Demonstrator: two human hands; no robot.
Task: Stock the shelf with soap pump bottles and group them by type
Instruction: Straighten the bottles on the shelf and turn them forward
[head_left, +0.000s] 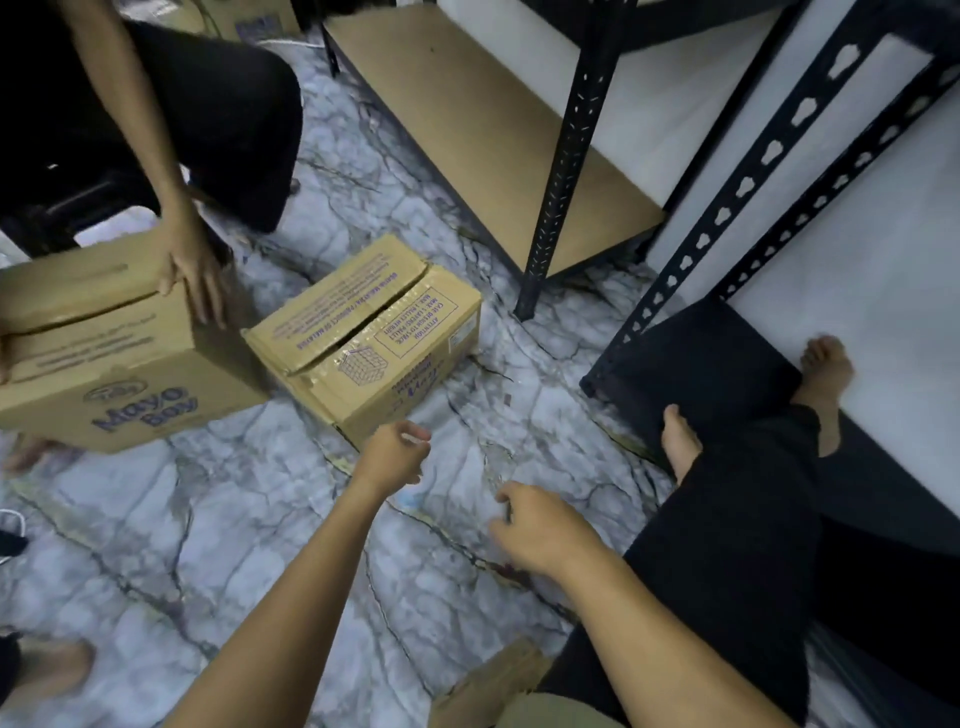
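Note:
A closed cardboard box lies on the marble-pattern floor in front of me, its top flaps slightly parted. My left hand hovers just below the box's near corner, fingers loosely curled and holding nothing. My right hand hangs over the floor to the right of it, fingers loosely bent, also holding nothing. No soap pump bottles are visible. A black metal shelf rack with a bare wooden bottom board stands behind the box.
Another person's hand grips a second cardboard box at the left, right beside the first one. A second rack post rises at the right. My legs and bare feet lie right of my hands. A cardboard piece sits near the bottom edge.

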